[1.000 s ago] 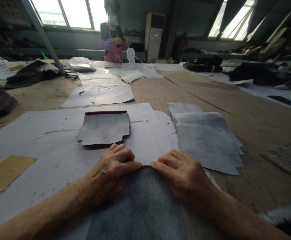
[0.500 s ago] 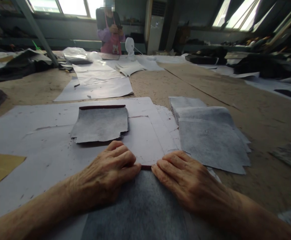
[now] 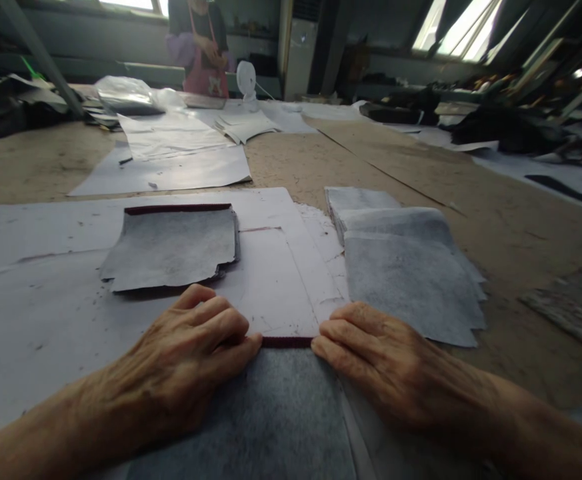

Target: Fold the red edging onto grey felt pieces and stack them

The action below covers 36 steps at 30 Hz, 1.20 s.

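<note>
A grey fabric piece (image 3: 281, 413) with a narrow dark-red folded strip (image 3: 288, 342) along its far edge lies in front of me. My left hand (image 3: 195, 353) is closed, thumb and curled fingers pressing the fold's left part. At the right end of the strip, my right hand (image 3: 381, 360) has its fingers together and pinched on the edge. What lies under the fingers is hidden. Beyond my left hand rests a stack of similar grey pieces (image 3: 175, 247) with a dark-red far edge. To the right is a fanned stack of plain grey pieces (image 3: 411, 273).
Large white paper (image 3: 35, 293) covers the table under the work. Farther back lie white sheets (image 3: 181, 167), a clear plastic bag (image 3: 123, 93) and a small white fan (image 3: 247, 83). A person in a pink apron (image 3: 205, 60) stands across the table. A grey felt-like piece (image 3: 575, 307) lies right.
My hands have slid apart along the fold, so more of the dark-red strip shows between them. The camera view has shifted to the right and down.
</note>
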Tool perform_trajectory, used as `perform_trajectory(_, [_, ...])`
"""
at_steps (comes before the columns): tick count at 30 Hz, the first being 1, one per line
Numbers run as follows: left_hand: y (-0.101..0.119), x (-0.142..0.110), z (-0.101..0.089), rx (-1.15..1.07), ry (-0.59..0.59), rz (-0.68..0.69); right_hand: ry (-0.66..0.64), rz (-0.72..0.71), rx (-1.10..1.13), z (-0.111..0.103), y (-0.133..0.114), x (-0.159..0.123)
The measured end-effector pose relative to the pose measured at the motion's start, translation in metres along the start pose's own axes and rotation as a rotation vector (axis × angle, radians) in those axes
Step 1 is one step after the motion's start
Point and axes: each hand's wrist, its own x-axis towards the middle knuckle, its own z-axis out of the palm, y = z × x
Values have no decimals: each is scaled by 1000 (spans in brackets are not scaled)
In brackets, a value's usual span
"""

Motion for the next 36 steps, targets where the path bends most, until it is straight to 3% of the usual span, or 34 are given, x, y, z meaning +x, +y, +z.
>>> perform_trajectory(4, [0,0,0,1,-9,0,34,44,83,5,0,-6])
perform_trajectory(8, [0,2,1,-2,14,2,212,230,171,11,-3,-9])
perform_trajectory(11, [1,2,2,0,19,1,264,290,172,14,-4,-11])
perform_trajectory(18, [1,2,2,-1,20,10,187,204,69,14,-10,-16])
perform_trajectory(23, [2,2,1,15,18,11,47,119,-89,6,-20,-13])
perform_trajectory(26, [1,2,2,14,12,-2,111,356,133,-2,-14,-13])
perform_trajectory(28, [0,2,2,12,15,7,258,608,249,-5,-8,-11])
perform_trajectory(30, [0,2,2,18,22,19,398,743,256,-4,-8,-5])
perform_trajectory(32, [0,2,2,30,25,20,445,672,214,4,-15,8])
perform_trajectory(36, [1,0,2,30,-19,-8,286,327,68,28,-40,39])
